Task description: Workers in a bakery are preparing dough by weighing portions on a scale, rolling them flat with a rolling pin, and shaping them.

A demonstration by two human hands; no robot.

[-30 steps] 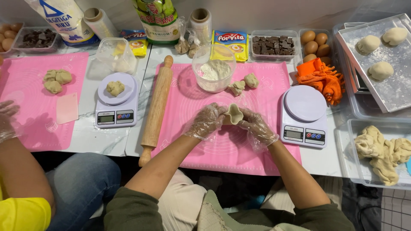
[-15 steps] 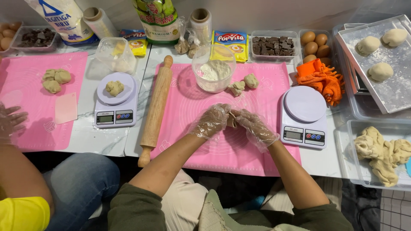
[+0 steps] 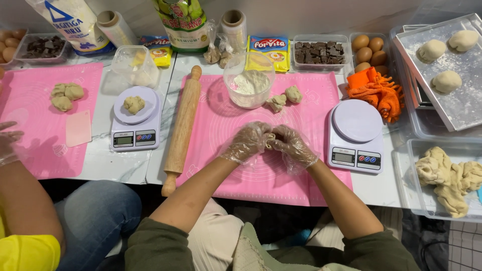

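Fingers of both hands curled inward, tips pressed together round a small dough piece pinched between them; only a sliver of dough shows in the gap. Left hand and right hand both in clear plastic gloves, knuckles up, wrists angled in so forearms make a V from the body at 6 o'clock. Hands sit just above the centre of the pink mat; contact w/ mat cannot be told.

Surroundings, clock dirs from hands:
- 12: clear bowl w/ flour; two dough lumps just beside it, at approx 1.
- 3: white digital scale, pan bare; orange cloth near its far edge.
- 9–10: wooden rolling pin lying lengthwise along mat's left edge; beyond it second scale w/ a dough ball on the pan.
- 1–2: metal tray floured, three dough rounds on it; eggs and tub of chocolate chunks near.
- 4: clear tub w/ bulk dough.
- 9, far: co-worker's gloved hand, fingers loosely spread, over second pink mat.

All on pale worktop.
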